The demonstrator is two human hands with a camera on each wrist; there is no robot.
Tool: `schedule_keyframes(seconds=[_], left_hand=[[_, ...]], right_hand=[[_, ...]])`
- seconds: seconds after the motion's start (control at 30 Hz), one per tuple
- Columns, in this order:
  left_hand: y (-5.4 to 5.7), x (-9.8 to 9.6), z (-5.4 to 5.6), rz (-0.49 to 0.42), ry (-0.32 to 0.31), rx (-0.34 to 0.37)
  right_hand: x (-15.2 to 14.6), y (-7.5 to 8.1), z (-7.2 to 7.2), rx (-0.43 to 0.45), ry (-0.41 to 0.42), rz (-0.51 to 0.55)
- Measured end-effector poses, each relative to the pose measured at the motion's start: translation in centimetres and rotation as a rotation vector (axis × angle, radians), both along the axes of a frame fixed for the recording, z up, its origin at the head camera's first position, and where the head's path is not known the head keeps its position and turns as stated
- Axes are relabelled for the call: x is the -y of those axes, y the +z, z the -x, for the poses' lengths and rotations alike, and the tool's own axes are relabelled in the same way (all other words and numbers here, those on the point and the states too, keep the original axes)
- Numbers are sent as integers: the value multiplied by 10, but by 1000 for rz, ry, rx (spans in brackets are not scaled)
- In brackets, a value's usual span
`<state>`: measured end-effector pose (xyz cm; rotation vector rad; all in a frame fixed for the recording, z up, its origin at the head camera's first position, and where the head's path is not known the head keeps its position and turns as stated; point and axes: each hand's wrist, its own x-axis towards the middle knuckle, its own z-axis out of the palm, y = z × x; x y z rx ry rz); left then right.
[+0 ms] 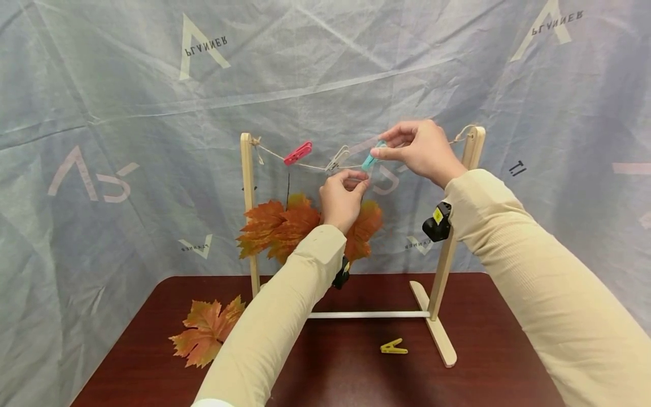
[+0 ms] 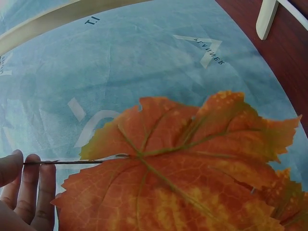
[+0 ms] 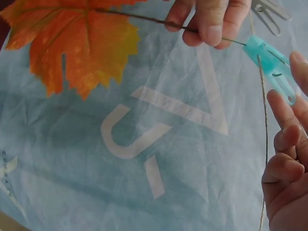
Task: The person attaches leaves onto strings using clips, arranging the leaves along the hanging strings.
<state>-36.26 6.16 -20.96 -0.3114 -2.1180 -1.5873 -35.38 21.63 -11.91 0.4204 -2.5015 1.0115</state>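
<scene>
My left hand pinches the thin dark stem of an orange maple leaf, just below the string. The leaf, also in the right wrist view, spreads out below that hand. A teal clothespin sits at the string, with the stem's tip at its nose. My right hand pinches its handle end between thumb and fingers. Left along the string are a white clothespin and a red clothespin. Other orange leaves hang below them, partly hidden by my left hand and sleeve.
The string runs between two wooden posts of a stand with a white crossbar. On the dark red table lie a yellow clothespin and a loose leaf, partly behind my left sleeve. A grey cloth hangs behind.
</scene>
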Motion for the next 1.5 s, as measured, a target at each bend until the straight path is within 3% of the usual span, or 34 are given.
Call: schedule_keyframes(seconds=[0.23,0.6,0.93,1.5], left_hand=[[-2,4,-6,21,-22,-6],[-5,19,-15,-15,-43,-94],[-8,33,-28,-21,-102,-87],[-20,66,-44,1,-115,-95]], right_hand=[[-1,-3,-7,12,-7,-26],[-4,-12,-17,-84,-65,17],[-8,-30,-30,-137,-105,86],[-17,-61,-53,-39,-68,138]])
